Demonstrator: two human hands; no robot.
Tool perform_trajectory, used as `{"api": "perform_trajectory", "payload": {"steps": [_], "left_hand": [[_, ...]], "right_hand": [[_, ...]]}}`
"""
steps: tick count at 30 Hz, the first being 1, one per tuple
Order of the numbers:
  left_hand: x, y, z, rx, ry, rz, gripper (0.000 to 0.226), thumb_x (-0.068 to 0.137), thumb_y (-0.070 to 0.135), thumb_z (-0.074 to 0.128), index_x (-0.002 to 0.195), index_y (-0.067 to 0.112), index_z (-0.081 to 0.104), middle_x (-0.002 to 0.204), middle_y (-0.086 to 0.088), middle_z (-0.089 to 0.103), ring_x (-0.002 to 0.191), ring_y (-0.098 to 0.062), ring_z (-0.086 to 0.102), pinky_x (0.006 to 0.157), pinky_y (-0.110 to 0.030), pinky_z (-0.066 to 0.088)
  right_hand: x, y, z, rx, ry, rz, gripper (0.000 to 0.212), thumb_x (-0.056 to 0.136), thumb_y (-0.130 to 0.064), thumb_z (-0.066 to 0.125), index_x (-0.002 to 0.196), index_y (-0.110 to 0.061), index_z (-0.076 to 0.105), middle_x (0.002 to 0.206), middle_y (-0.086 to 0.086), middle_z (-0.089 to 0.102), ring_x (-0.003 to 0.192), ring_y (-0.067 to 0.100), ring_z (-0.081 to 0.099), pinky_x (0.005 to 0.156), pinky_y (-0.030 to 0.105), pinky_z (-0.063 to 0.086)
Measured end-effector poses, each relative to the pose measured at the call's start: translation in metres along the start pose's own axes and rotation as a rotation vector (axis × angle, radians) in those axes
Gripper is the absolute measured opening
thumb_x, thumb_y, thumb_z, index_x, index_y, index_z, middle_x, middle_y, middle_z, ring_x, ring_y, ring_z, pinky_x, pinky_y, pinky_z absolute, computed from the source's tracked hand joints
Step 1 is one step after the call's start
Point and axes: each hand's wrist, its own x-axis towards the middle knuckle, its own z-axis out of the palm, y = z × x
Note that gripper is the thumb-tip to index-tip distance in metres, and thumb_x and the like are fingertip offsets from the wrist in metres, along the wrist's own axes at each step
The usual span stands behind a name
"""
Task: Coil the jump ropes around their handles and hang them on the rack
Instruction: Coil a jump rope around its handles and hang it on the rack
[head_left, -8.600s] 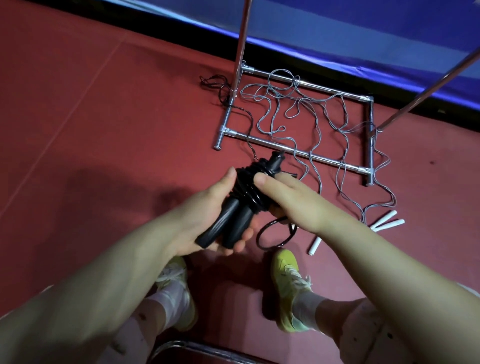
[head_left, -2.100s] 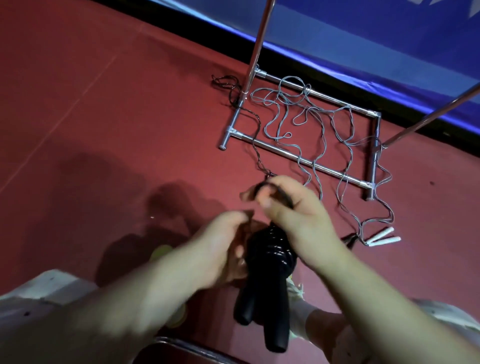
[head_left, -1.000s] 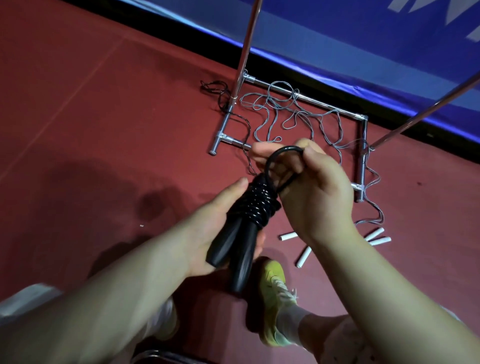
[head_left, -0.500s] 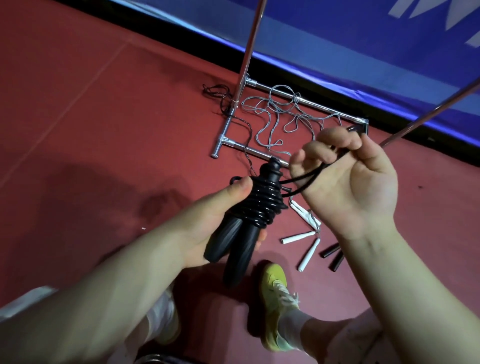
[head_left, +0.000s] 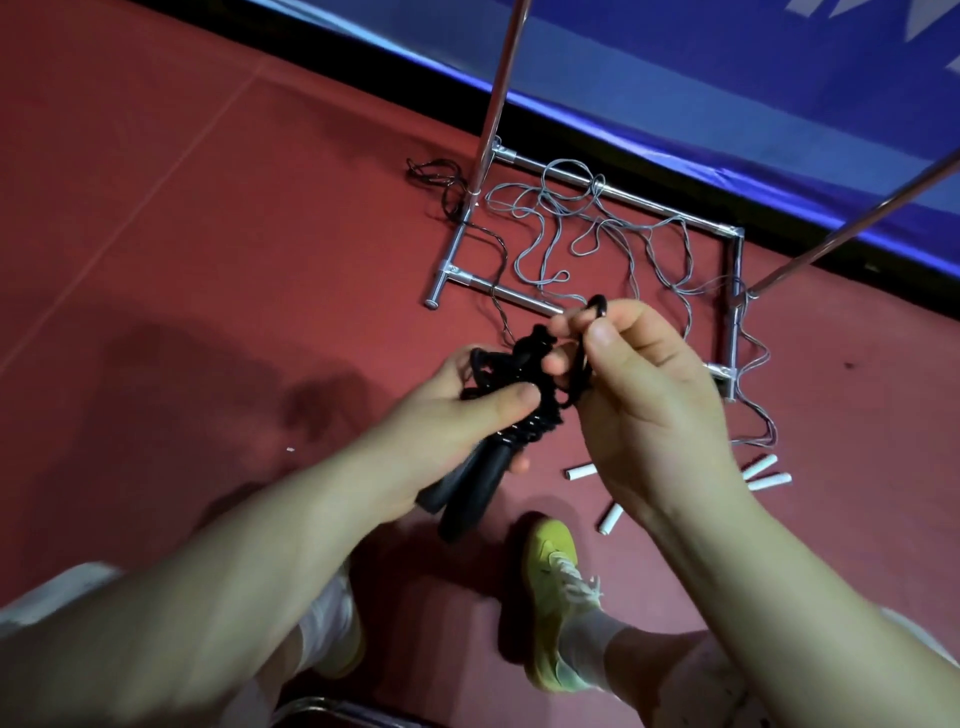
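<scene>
My left hand (head_left: 457, 410) grips the two black handles (head_left: 470, 493) of a black jump rope, held side by side and pointing down toward me. Black cord is coiled tightly around their upper ends (head_left: 535, 421). My right hand (head_left: 639, 395) pinches the last loop of black cord (head_left: 597, 312) just above the coil, thumb and fingers closed on it. Behind my hands, the metal rack's base frame (head_left: 613, 192) lies on the red floor, with two slanted poles rising from it. Grey jump ropes (head_left: 566, 234) lie tangled across that frame.
White handles (head_left: 766, 473) of the grey ropes lie on the floor at right, with two more (head_left: 579, 472) near my foot. A thin black cord (head_left: 436, 176) lies by the rack's left pole (head_left: 498, 93). A blue barrier runs along the back. My yellow shoe (head_left: 550, 582) is below.
My right hand brought the cord loop back down close to the coil after pulling it out to the right. The left hand tilted the handles and its thumb now presses over the coil.
</scene>
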Motion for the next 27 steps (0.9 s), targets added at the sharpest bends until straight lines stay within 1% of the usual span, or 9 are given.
{"api": "perform_trajectory", "payload": {"steps": [4,7,9,11,13,17,22,25,27], "left_hand": [[0.006,0.001,0.016,-0.077,0.120,-0.025,0.026,0.099,0.027,0.038,0.122,0.023,0.048,0.110,-0.007,0.064,0.090,-0.029,0.065,0.071,-0.037,0.057],[0.006,0.012,0.028,-0.265,0.110,-0.021,0.045,0.088,0.052,0.038,0.120,0.022,0.051,0.095,-0.001,0.068,0.078,-0.024,0.067,0.059,-0.041,0.056],[0.007,0.014,0.027,-0.256,0.169,-0.026,0.068,0.077,0.061,0.055,0.121,0.008,0.055,0.102,-0.014,0.067,0.085,-0.031,0.065,0.067,-0.039,0.056],[0.006,0.014,0.023,-0.308,0.171,-0.111,0.052,0.093,0.044,0.044,0.129,0.006,0.053,0.115,-0.022,0.061,0.082,-0.036,0.062,0.054,-0.036,0.057],[0.002,0.010,0.016,-0.403,0.133,-0.179,0.046,0.096,0.043,0.037,0.124,0.013,0.056,0.108,-0.019,0.062,0.065,-0.032,0.061,0.038,-0.027,0.049],[-0.002,0.004,0.011,-0.416,0.120,-0.155,0.057,0.086,0.061,0.038,0.112,0.017,0.062,0.092,-0.014,0.066,0.063,-0.030,0.061,0.045,-0.024,0.046],[-0.003,0.005,0.008,-0.309,0.036,-0.139,0.036,0.088,0.034,0.045,0.108,0.008,0.061,0.084,-0.011,0.063,0.056,-0.024,0.061,0.043,-0.021,0.047],[-0.013,0.005,0.009,-0.322,-0.062,-0.047,0.027,0.080,0.026,0.056,0.097,0.007,0.062,0.074,-0.004,0.066,0.056,-0.016,0.063,0.046,-0.018,0.047],[-0.008,0.009,0.008,-0.282,-0.080,-0.056,0.034,0.077,0.030,0.062,0.101,0.005,0.062,0.078,-0.008,0.067,0.059,-0.018,0.063,0.050,-0.022,0.050]], "right_hand": [[0.008,0.013,0.003,-0.112,0.117,-0.047,0.003,0.079,-0.014,0.056,0.079,-0.013,0.053,0.066,-0.005,0.064,0.057,0.007,0.056,0.059,0.019,0.044],[0.014,0.006,0.003,-0.110,0.151,-0.084,0.010,0.083,-0.016,0.053,0.079,-0.016,0.044,0.061,-0.006,0.060,0.052,0.008,0.050,0.054,0.022,0.040],[0.014,0.001,0.006,-0.136,0.140,-0.103,0.010,0.084,-0.019,0.049,0.078,-0.017,0.042,0.058,-0.007,0.052,0.051,0.010,0.041,0.051,0.022,0.035],[0.012,-0.001,0.012,-0.042,0.077,-0.072,0.012,0.082,-0.023,0.045,0.074,-0.015,0.041,0.056,-0.005,0.045,0.052,0.014,0.034,0.050,0.023,0.031],[0.010,-0.002,0.016,0.139,0.009,-0.015,0.018,0.075,-0.029,0.047,0.074,-0.012,0.040,0.057,-0.002,0.046,0.053,0.015,0.033,0.051,0.023,0.034],[0.013,-0.001,0.018,0.168,-0.026,0.021,0.008,0.076,-0.019,0.035,0.077,-0.011,0.036,0.058,0.000,0.048,0.052,0.014,0.035,0.050,0.021,0.037],[0.010,0.006,0.016,0.014,-0.022,-0.023,0.012,0.085,-0.023,0.040,0.078,-0.013,0.042,0.061,-0.005,0.051,0.054,0.011,0.037,0.052,0.022,0.032],[0.011,0.003,0.014,0.100,-0.035,0.014,0.013,0.087,-0.024,0.041,0.081,-0.013,0.041,0.064,-0.005,0.052,0.054,0.010,0.039,0.052,0.021,0.034],[0.010,0.001,0.014,0.111,-0.048,0.033,0.014,0.087,-0.026,0.045,0.083,-0.014,0.040,0.066,-0.005,0.051,0.053,0.009,0.040,0.051,0.021,0.035]]}}
